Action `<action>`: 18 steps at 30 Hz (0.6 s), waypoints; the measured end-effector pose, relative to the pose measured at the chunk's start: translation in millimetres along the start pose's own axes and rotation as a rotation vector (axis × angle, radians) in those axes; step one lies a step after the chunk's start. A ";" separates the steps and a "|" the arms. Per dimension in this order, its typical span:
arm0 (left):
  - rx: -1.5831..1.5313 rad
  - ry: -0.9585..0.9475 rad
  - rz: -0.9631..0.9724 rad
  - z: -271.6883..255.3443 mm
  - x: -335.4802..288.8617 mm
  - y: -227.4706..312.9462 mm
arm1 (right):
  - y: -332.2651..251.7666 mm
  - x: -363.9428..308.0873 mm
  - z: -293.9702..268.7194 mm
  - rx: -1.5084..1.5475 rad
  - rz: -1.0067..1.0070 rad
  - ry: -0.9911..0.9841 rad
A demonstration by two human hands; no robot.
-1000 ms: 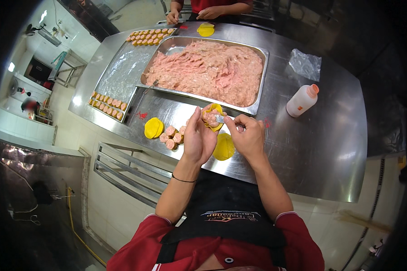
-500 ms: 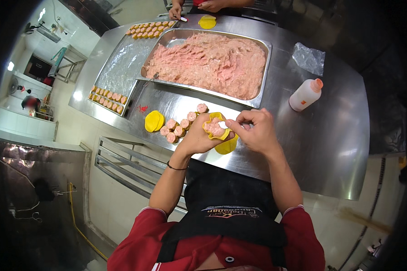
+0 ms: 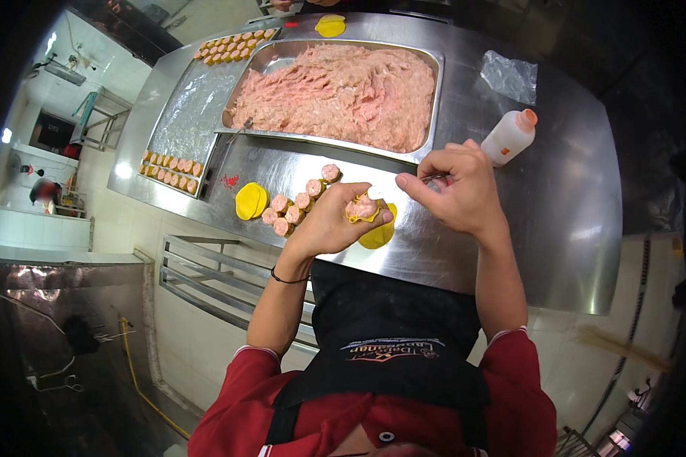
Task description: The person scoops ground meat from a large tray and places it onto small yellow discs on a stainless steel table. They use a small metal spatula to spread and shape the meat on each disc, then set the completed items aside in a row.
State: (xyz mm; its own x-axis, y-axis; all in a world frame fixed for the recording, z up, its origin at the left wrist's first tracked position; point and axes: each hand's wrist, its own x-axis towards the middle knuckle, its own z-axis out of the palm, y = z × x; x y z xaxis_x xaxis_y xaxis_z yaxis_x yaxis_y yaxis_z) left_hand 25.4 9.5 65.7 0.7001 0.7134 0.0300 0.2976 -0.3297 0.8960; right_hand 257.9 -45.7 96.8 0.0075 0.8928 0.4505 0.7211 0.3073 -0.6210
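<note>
My left hand [image 3: 329,222] is closed round a dumpling [image 3: 362,207], a yellow wrapper gathered about pink minced filling. To its right my right hand [image 3: 465,186] grips a small spatula by its handle; the shiny whitish blade [image 3: 379,193] points at the dumpling, just apart from the filling. Part of the handle is hidden by my fingers. Below the dumpling lie round yellow wrappers [image 3: 375,237], partly covered by my left hand. Several filled dumplings [image 3: 282,215] stand on the steel table left of that hand, beside another stack of yellow wrappers [image 3: 251,201].
A deep metal pan [image 3: 320,142] of pink minced meat [image 3: 343,95] lies beyond my hands. Left of it is a tray [image 3: 177,114] with rows of dumplings. A white bottle [image 3: 508,139] and clear plastic bag [image 3: 509,76] are at right. Another person's hand [image 3: 282,4] shows at the far edge.
My right hand has drawn up and right, taking the spatula off the filling. The wrapper is now gathered tighter round the meat in my left hand.
</note>
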 end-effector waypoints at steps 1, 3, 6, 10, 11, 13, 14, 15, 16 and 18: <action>0.034 0.011 0.007 0.0 0.2 -0.2 | -0.1 0.9 -1.3 0.012 -0.001 -0.024; 0.087 0.026 -0.025 -1.2 0.3 0.1 | -0.1 1.2 -3.1 0.043 -0.016 -0.063; 0.009 -0.004 -0.122 -3.2 0.0 0.1 | 0.5 1.2 -0.2 0.070 0.050 -0.038; 0.015 0.074 -0.020 -0.8 -7.6 -9.2 | 8.2 2.2 9.3 0.289 0.218 -0.050; 0.012 0.116 -0.034 1.6 -10.7 -14.8 | 12.0 4.2 13.6 0.311 0.219 -0.032; -0.013 0.163 -0.083 6.7 -19.0 -30.8 | 25.2 9.5 15.4 0.243 0.231 -0.094; -0.045 0.204 -0.091 11.1 -25.8 -40.2 | 33.6 14.1 15.6 0.183 0.243 -0.107; -0.021 0.222 -0.151 14.6 -34.7 -50.9 | 41.8 19.3 18.6 0.126 0.258 -0.123; -0.017 0.250 -0.182 18.0 -44.4 -62.3 | 50.1 24.6 21.2 0.071 0.269 -0.137; 0.060 0.341 -0.203 28.3 -61.6 -83.3 | 65.9 41.0 28.0 -0.035 0.292 -0.180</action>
State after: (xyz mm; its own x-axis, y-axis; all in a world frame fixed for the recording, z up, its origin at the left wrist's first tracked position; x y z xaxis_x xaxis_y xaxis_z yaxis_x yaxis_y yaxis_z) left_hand -24.2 -24.5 -23.2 0.3706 0.9287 0.0092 0.4524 -0.1892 0.8715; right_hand 286.3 20.3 56.4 0.0969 0.9862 0.1340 0.7299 0.0211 -0.6832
